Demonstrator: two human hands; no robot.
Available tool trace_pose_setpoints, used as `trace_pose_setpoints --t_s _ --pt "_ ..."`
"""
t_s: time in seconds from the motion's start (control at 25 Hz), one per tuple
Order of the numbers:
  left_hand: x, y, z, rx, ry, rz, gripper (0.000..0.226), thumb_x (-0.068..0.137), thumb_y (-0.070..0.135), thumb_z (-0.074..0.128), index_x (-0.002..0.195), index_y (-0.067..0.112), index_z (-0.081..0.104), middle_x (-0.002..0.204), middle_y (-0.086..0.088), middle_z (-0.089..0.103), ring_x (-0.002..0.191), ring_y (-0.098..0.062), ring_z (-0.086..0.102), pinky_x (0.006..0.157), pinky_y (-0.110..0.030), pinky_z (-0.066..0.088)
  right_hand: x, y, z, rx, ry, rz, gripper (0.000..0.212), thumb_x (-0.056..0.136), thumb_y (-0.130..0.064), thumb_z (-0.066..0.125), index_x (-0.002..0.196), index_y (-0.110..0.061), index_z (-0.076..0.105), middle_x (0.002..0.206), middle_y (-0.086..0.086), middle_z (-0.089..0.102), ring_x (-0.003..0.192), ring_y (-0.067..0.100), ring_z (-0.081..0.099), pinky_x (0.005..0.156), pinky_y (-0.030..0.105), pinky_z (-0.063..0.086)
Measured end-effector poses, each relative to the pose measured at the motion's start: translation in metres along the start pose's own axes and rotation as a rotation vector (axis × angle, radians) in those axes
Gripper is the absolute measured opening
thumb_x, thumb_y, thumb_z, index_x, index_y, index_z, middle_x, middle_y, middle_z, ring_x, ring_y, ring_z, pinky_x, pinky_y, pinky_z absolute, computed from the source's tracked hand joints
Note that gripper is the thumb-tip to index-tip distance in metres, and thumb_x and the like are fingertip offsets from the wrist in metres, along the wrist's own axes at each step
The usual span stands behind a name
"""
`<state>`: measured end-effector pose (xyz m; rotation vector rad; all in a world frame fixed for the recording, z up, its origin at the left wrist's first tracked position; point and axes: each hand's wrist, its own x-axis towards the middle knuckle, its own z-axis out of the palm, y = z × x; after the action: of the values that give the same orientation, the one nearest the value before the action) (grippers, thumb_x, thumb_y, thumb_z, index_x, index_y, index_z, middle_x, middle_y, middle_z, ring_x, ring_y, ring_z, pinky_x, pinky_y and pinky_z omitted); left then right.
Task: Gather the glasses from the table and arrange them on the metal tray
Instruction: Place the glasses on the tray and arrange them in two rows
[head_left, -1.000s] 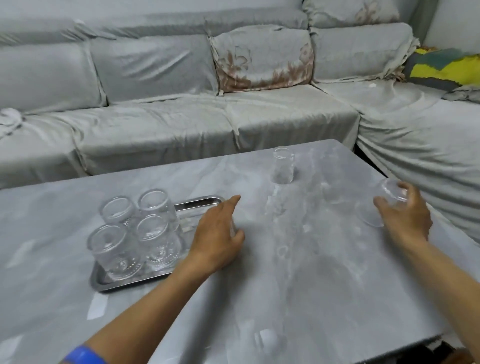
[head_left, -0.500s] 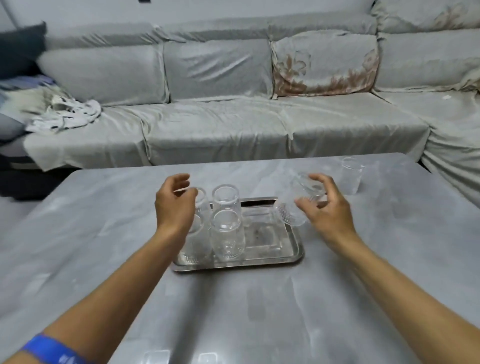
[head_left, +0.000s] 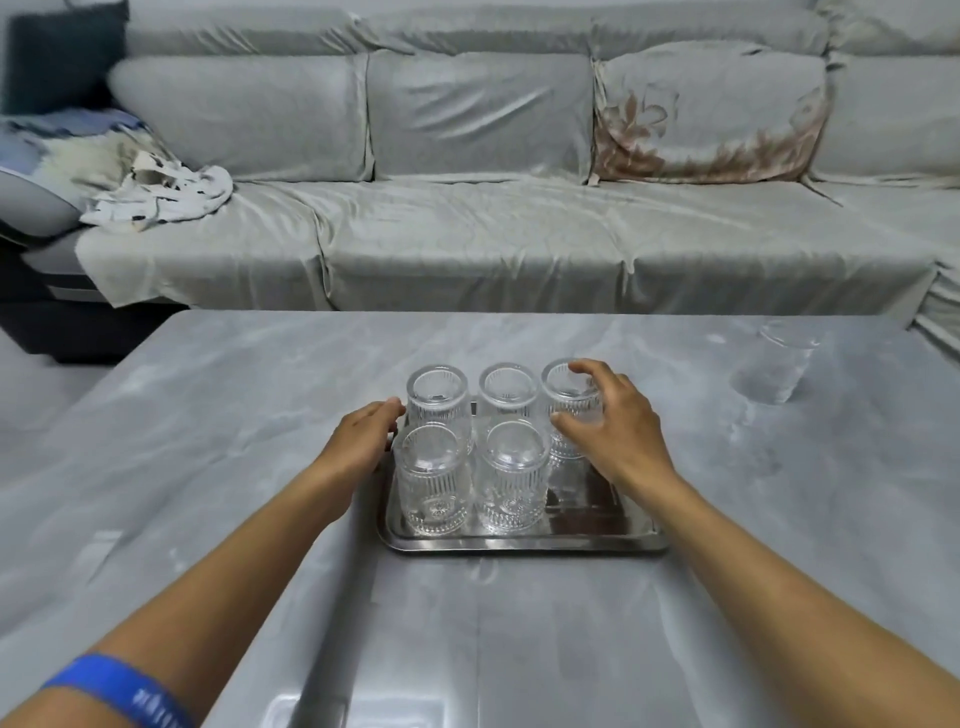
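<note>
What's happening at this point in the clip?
A person is collecting ribbed glasses upside down onto a metal tray on a grey table. The right hand has its grip around a fifth glass at the back right of the tray, beside four glasses in two rows. The left hand rests against the tray's left edge by the back-left glass, not holding any glass. One plain glass stands upright on the table, far right.
</note>
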<state>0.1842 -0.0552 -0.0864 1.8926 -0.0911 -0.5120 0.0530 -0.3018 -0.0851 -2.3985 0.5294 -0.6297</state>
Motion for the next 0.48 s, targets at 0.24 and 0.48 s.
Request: trace_pose_setpoints --t_s 0.24,0.48 --pt "0.0 -0.001 0.003 -0.046 0.036 0.013 0.037 0.095 0.044 0.043 0.111 0.02 0.065 0.119 -0.011 0.064 0.103 -0.025 0.061 0.096 -0.046 0.048 -0.007 0.014 0.002 -0.061 -0.017 -0.028 0.066 0.073 -0.041 0.075 0.129 -0.039 0.04 0.12 0.003 0.057 0.094 0.022 0.06 0.076 0.032 0.045" --pt "-0.019 0.015 0.01 0.032 0.174 0.195 0.033 0.096 0.035 0.048 0.123 0.019 0.059 0.13 -0.003 0.06 0.113 -0.02 0.054 0.098 -0.037 0.042 -0.017 0.019 0.002 -0.029 -0.092 -0.036 0.088 0.074 -0.037 0.077 0.143 -0.044 0.022 0.144 0.001 0.045 0.122 0.024 0.05 0.091 0.034 0.043"
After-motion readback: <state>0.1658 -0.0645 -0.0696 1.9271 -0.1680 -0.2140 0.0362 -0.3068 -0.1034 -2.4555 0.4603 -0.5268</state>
